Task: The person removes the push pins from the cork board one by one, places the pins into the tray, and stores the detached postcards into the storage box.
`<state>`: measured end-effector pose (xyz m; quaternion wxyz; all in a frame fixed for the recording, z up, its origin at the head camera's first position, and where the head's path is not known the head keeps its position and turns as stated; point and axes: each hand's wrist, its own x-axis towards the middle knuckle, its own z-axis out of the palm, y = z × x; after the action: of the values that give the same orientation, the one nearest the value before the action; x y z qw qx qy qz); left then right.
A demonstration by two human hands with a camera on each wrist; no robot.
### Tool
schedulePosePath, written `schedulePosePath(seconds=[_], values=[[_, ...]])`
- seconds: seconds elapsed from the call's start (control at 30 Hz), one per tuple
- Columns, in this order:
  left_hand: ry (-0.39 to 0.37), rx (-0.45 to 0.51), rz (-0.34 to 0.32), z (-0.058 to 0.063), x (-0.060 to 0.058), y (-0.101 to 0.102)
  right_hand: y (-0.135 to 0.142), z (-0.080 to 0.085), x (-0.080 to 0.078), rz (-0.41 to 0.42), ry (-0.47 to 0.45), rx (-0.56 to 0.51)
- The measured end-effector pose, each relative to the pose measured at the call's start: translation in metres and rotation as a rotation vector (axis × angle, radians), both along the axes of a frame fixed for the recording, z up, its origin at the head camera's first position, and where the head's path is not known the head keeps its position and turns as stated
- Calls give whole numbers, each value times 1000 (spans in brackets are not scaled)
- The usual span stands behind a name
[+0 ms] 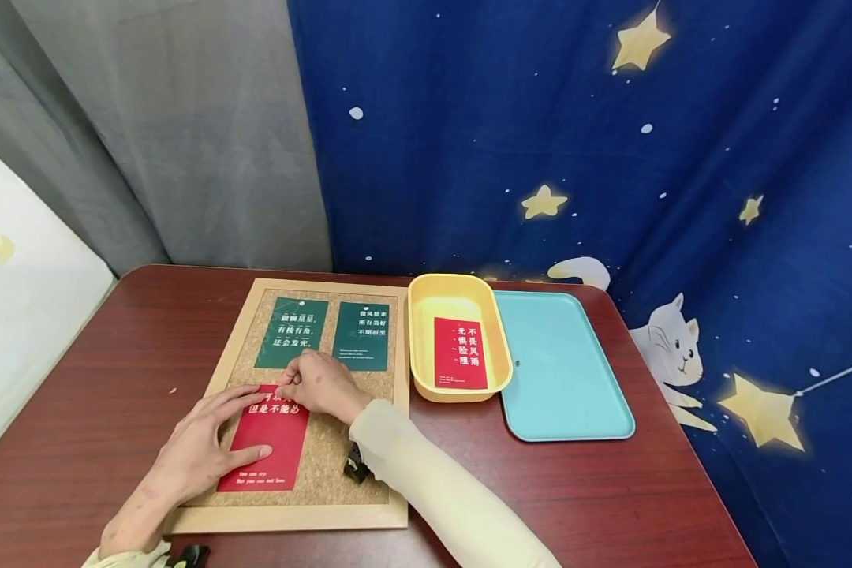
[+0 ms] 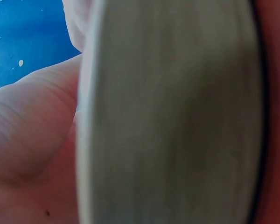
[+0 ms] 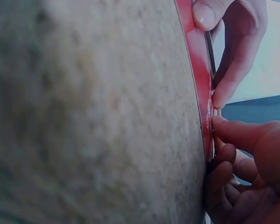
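Note:
A red card (image 1: 270,442) with white lettering lies on the lower left of a wood-framed cork board (image 1: 344,430). My left hand (image 1: 192,450) spreads over its left side, thumb on the card and fingers near its top edge. At that top edge my right hand (image 1: 319,383) pinches something small, likely a pushpin, almost hidden by the fingertips. The right wrist view shows the right thumb (image 3: 238,133) close to the left fingertips on the red card. Two green cards, left (image 1: 291,335) and right (image 1: 360,339), sit higher on the board, each with a whitish pin head on top.
Right of the board stands a yellow bin (image 1: 419,347) holding another red card (image 1: 460,355). Beside it lies a light blue tray (image 1: 568,371). Everything rests on a reddish-brown table (image 1: 113,379), with a starry blue curtain (image 1: 433,158) behind. The board's edge blocks much of the left wrist view.

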<state>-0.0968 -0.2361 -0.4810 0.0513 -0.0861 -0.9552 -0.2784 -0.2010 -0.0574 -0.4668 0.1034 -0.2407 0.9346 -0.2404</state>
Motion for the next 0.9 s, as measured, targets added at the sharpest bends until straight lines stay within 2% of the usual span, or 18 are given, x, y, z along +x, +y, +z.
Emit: schedulePosePath(seconds=[0.33,0.67,0.9], values=[[-22,11,2,2,1,0,0,-1,-3,-6,-1,-12],[-58,16,8,3,1,-1,2,-3,-4,-27,-105,-71],[-58,19,6,3,0,0,6,-2,-3,-20,-107,-91]])
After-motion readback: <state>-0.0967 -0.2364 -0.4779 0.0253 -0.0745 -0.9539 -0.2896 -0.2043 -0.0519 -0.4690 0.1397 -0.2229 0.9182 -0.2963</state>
